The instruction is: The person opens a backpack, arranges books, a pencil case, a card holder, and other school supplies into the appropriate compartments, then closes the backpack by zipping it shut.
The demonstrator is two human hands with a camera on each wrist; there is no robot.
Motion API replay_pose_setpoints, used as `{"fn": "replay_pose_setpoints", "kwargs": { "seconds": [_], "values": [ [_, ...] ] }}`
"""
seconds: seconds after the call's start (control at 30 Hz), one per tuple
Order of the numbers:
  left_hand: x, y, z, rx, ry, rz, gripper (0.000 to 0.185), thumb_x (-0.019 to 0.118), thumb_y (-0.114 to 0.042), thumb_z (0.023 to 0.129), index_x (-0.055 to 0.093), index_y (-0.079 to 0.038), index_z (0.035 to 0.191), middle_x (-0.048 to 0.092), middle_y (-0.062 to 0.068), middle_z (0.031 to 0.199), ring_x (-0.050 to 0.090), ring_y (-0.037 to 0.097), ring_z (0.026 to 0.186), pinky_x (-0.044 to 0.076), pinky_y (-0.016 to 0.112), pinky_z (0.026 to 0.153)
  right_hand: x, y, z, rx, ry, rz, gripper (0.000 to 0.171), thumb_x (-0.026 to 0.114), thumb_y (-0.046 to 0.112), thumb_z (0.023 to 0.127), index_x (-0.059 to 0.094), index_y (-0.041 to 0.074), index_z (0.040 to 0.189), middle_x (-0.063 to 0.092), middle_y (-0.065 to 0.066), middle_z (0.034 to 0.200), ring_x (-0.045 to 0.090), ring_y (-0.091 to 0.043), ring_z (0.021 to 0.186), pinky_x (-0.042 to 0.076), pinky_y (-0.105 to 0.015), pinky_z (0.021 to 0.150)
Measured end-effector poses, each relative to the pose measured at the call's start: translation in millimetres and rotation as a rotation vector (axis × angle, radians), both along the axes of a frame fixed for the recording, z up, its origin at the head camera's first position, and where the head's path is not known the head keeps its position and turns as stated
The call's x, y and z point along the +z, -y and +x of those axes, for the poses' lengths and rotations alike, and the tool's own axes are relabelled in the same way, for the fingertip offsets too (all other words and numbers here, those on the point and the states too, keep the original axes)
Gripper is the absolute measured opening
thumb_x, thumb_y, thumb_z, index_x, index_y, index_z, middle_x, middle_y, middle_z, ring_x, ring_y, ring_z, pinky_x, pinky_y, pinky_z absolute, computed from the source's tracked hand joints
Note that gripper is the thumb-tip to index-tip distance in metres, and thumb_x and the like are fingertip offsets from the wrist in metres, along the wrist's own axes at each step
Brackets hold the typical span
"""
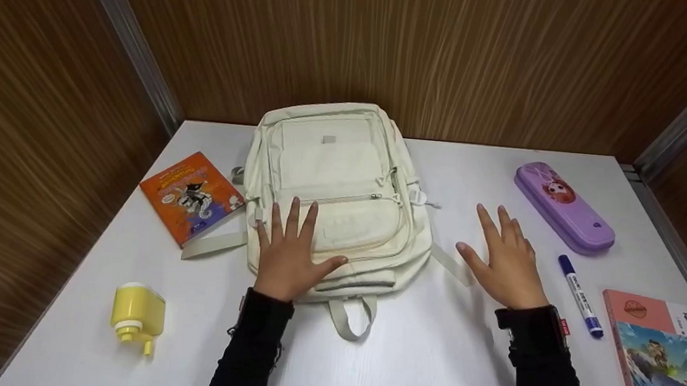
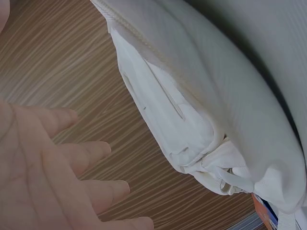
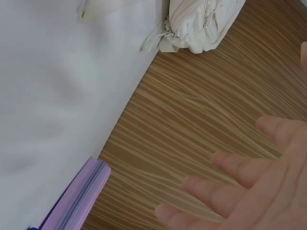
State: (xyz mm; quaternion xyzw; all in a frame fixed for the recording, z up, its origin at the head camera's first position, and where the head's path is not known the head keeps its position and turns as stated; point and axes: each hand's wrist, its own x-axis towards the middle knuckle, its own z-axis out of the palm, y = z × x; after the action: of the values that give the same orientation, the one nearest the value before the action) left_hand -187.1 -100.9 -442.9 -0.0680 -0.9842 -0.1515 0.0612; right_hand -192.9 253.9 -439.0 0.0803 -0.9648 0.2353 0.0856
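Lying flat mid-table: cream backpack [image 1: 335, 186], soft fabric, probably light and floppy, likely best gripped by the top loop [image 1: 352, 317] at its near edge. Spread flat on its front pocket, left hand [image 1: 288, 255], fingers straight, gripping nothing. Just right of the bag, right hand [image 1: 502, 260], fingers straight and splayed, holding nothing.

Left hand [image 1: 288, 258] flat on cream backpack [image 1: 336, 186] (right hand [image 1: 506, 263] hovering).
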Motion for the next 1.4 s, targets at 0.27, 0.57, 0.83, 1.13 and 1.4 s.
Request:
{"fn": "replay_pose_setpoints", "kwargs": {
  "seconds": [0.27, 0.57, 0.83, 1.13, 1.4],
  "values": [
    [-1.0, 7, -2.9, 0.056, 0.014, 0.037, 0.105, 0.049, -0.081, 0.079, 0.013, -0.023, 0.158, 0.011, 0.015, 0.165, 0.005, 0.047, 0.149, 0.013, 0.070, 0.114, -3.5, 20, -12.4, 0.060, 0.002, -0.037, 0.076, 0.052, 0.052, 0.096, 0.019, 0.019, 0.157, 0.015, -0.028, 0.160, 0.025, -0.055, 0.140, 0.025, -0.076, 0.103],
    [-12.7, 32, -9.2, 0.172, 0.060, 0.058, 0.108, 0.052, -0.079, 0.078, 0.016, -0.016, 0.158, 0.013, 0.025, 0.162, 0.013, 0.053, 0.146, 0.020, 0.075, 0.108, -8.6, 43, -31.7, 0.108, 0.108, -0.034, 0.075, 0.053, 0.049, 0.097, 0.021, 0.018, 0.157, 0.016, -0.029, 0.159, 0.037, -0.057, 0.133, 0.037, -0.068, 0.101],
    [-28.5, 50, -21.7, 0.206, 0.159, 0.175, 0.111, 0.061, -0.069, 0.080, 0.017, 0.000, 0.155, 0.015, 0.033, 0.158, 0.018, 0.059, 0.141, 0.028, 0.066, 0.111, -17.1, 63, -47.6, 0.167, 0.196, 0.003, 0.074, 0.056, 0.044, 0.095, 0.026, 0.013, 0.155, 0.014, -0.030, 0.159, 0.034, -0.055, 0.136, 0.034, -0.065, 0.107],
    [-33.7, 57, -26.1, 0.138, 0.234, 0.319, 0.111, 0.070, -0.060, 0.078, 0.012, -0.007, 0.157, 0.004, 0.031, 0.160, 0.016, 0.056, 0.143, 0.035, 0.063, 0.107, -26.2, 71, -55.8, 0.226, 0.254, -0.014, 0.067, 0.054, 0.034, 0.095, 0.033, 0.005, 0.151, 0.017, -0.033, 0.157, 0.033, -0.052, 0.138, 0.031, -0.060, 0.113],
    [-34.3, 57, -26.5, 0.115, 0.219, 0.326, 0.111, 0.072, -0.059, 0.077, 0.015, -0.008, 0.157, 0.006, 0.032, 0.159, 0.017, 0.056, 0.142, 0.035, 0.063, 0.107, -29.2, 73, -53.7, 0.240, 0.248, -0.007, 0.067, 0.054, 0.032, 0.094, 0.033, 0.000, 0.150, 0.021, -0.035, 0.155, 0.040, -0.052, 0.134, 0.034, -0.058, 0.111]
  ]
}}
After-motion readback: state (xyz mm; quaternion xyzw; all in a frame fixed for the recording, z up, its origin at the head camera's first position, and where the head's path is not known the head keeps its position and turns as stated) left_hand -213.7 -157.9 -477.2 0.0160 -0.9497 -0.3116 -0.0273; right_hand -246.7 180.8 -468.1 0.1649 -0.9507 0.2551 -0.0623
